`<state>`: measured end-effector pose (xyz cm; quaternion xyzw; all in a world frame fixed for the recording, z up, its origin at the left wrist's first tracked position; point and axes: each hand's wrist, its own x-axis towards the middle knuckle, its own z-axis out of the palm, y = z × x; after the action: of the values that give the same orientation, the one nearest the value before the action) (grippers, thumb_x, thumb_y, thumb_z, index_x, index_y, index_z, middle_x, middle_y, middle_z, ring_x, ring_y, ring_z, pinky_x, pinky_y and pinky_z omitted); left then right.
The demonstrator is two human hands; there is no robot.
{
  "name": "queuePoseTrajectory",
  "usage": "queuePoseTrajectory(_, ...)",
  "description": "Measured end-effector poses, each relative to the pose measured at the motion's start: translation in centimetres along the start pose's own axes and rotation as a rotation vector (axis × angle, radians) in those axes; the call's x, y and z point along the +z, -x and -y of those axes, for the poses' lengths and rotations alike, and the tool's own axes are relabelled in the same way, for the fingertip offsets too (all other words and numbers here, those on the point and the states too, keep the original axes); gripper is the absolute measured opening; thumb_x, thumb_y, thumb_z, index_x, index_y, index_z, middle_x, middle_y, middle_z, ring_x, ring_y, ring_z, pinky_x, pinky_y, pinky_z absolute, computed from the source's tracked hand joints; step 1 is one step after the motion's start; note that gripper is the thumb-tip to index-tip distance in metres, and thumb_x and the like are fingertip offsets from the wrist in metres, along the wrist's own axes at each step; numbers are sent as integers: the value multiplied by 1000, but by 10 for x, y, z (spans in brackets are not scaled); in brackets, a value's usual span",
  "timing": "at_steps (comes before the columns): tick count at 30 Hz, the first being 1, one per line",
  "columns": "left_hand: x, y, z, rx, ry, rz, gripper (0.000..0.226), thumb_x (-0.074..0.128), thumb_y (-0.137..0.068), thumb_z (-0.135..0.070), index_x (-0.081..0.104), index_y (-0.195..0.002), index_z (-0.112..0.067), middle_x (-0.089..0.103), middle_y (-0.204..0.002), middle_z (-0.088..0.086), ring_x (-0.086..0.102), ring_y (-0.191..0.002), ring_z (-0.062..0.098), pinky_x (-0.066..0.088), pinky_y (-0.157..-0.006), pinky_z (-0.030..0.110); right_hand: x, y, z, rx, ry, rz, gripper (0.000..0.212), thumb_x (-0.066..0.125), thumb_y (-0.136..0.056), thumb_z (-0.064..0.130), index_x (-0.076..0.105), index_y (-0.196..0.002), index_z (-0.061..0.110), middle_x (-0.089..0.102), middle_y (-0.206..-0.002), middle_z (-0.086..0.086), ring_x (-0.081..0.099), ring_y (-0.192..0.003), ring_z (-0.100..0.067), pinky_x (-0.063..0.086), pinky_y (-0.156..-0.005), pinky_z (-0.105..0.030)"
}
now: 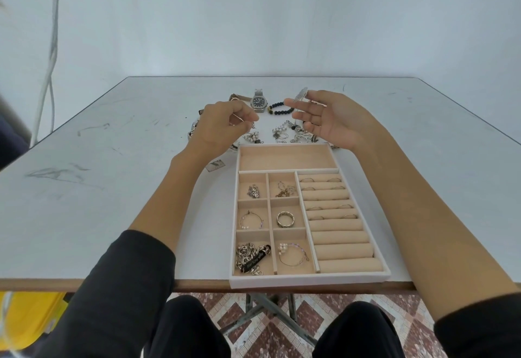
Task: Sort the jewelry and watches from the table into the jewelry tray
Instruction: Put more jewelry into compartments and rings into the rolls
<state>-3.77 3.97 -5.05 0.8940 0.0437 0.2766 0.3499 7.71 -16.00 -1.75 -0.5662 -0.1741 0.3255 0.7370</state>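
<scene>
While the left hand [222, 125] is pinching a thin hoop [239, 118] and the right hand's [329, 118] grip is holding a ribbed silver piece [301, 94] above the table's [112, 188] loose pile [284, 133], the next move is probably calling for a compartment in the jewelry tray [310, 277].

The person wears a plain black long-sleeved top. The left sleeve [121, 287] and the right sleeve [479, 326] each end partway up the arm, the soft cloth slightly bunched at its edge. From there down, the forearms, the left hand [222, 123] and the right hand [329, 118] are bare. The trousers [186, 329] are black as well.
</scene>
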Motion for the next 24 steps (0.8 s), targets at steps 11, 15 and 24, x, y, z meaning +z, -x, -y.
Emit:
queuePoseTrajectory(11, -1, 1, -1, -3, 6, 42, 14, 66, -86, -7, 69, -91, -20, 64, -82, -19, 60, -73, 5, 48, -76, 13, 3, 1, -3, -137, 23, 19, 9, 58, -92, 8, 66, -97, 7, 64, -82, 1, 62, -69, -11, 46, -50, -16)
queuePoseTrajectory(15, -1, 2, -1, -12, 6, 52, 14, 66, -86, -7, 70, -91, -19, 64, -82, -19, 59, -71, 3, 49, -78, 19, 0, 2, -7, -258, 328, -87, 17, 58, -91, 0, 70, -101, 8, 65, -87, -2, 59, -65, -11, 43, -47, -19)
queuePoseTrajectory(24, 0, 2, 0, -19, 6, 63, 14, 66, -86, -7, 70, -93, -19, 66, -83, -15, 61, -74, 6, 52, -83, 26, 2, -4, -13, -541, 741, -306, 19, 69, -76, -6, 70, -91, 6, 67, -71, -2, 63, -56, -9, 57, -53, -26)
